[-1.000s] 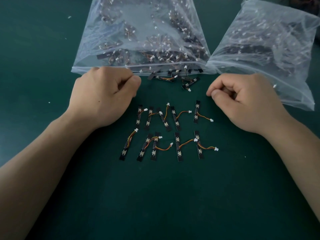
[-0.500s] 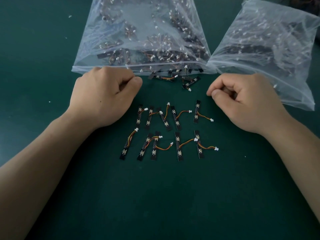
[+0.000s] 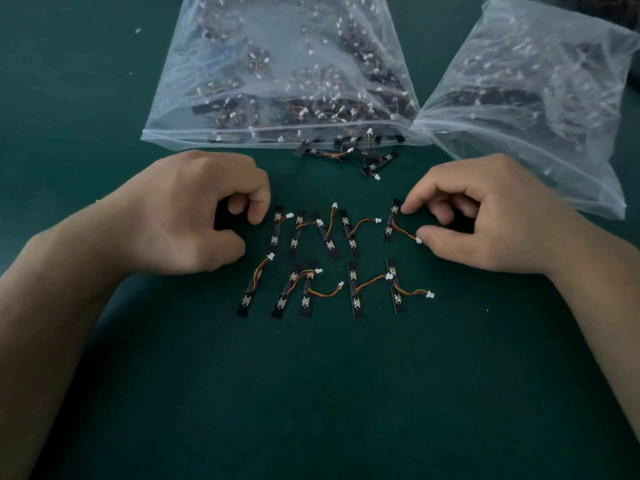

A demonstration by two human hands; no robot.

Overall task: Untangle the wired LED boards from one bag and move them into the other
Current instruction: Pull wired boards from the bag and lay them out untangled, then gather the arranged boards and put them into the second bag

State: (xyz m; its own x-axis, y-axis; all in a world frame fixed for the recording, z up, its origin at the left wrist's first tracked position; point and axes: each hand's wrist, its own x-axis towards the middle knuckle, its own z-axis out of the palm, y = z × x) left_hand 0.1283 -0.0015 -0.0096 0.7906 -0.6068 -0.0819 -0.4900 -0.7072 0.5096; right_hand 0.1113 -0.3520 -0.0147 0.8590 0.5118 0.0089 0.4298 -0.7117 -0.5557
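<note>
Right hand (image 3: 491,220) lowered, apparently pinching LED board (image 3: 391,223).

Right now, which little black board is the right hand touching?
The rightmost board in the upper row. The right hand has a fingertip on its top end and its thumb at its white plug. That hand touches none of the other laid-out boards.
</note>
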